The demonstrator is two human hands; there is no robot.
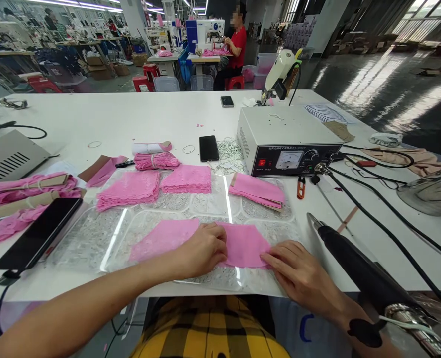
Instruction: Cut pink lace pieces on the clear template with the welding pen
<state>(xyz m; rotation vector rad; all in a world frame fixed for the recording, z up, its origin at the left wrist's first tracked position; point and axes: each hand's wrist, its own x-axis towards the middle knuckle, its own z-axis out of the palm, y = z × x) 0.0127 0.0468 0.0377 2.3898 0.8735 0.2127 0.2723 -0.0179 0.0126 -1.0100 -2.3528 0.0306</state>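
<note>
A flat pink fabric piece (244,243) lies on a clear patterned plastic sheet (112,261) in front of me. My left hand (205,248) is closed, its curled fingers pressed together on the left part of this piece. At the right corner rest the fingertips of my right hand (304,273), with the fingers stretched out and the thumb partly hidden. Left of it is a paler pink piece (164,238), partly covered by my left hand. Behind are a ragged-edged pink stack (131,189), a second stack (186,179) and a folded pink bundle (257,190).
A black pen-shaped tool (358,263) with a metal tip points in from the right, its cable running to a grey control box (291,141). Orange snips (301,188) and a phone (209,148) lie nearby. A black tablet (39,231) stands left. Another person (238,47) sits at a sewing machine.
</note>
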